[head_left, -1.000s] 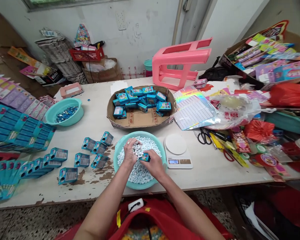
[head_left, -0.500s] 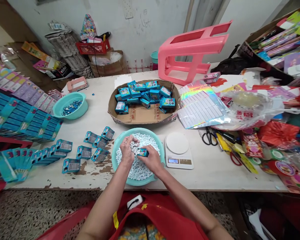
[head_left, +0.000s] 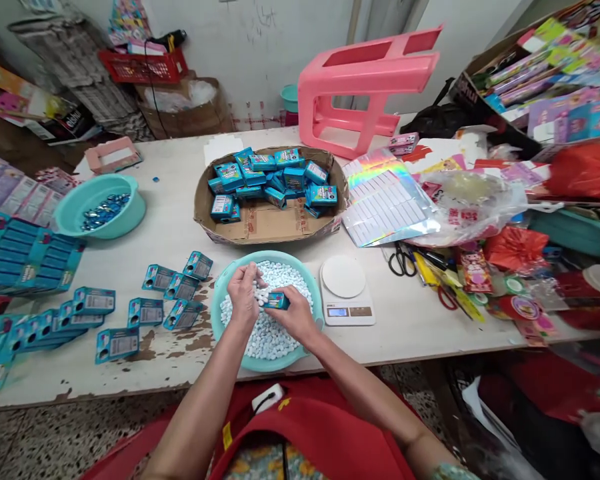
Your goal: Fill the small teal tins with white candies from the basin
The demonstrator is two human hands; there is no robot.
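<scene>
Over a turquoise basin [head_left: 219, 333] full of small white candies [head_left: 273, 340], both my hands work close together. My right hand [head_left: 295, 313] grips a small blue candy box [head_left: 277, 301] by its side, its end turned toward the left. Cupped beside that end, my left hand [head_left: 245, 293] holds several white candies [head_left: 261, 295]. To the left, several upright blue boxes [head_left: 145, 312] with round holes stand on the table. Behind the basin, a cut-down cardboard box [head_left: 260, 230] holds many blue boxes [head_left: 285, 177] lying in a heap.
A white digital scale [head_left: 349, 315] stands right of the basin. Scissors [head_left: 403, 260] and holographic sheets [head_left: 385, 207] lie farther right, with bags and packaging. A smaller turquoise bowl [head_left: 139, 212] holds blue foil pieces. A pink stool [head_left: 365, 83] rests on its side at the back.
The camera view has turned slightly right, so most things sit further left. Fewer candies show in my left hand, and it is nearer the box's end.
</scene>
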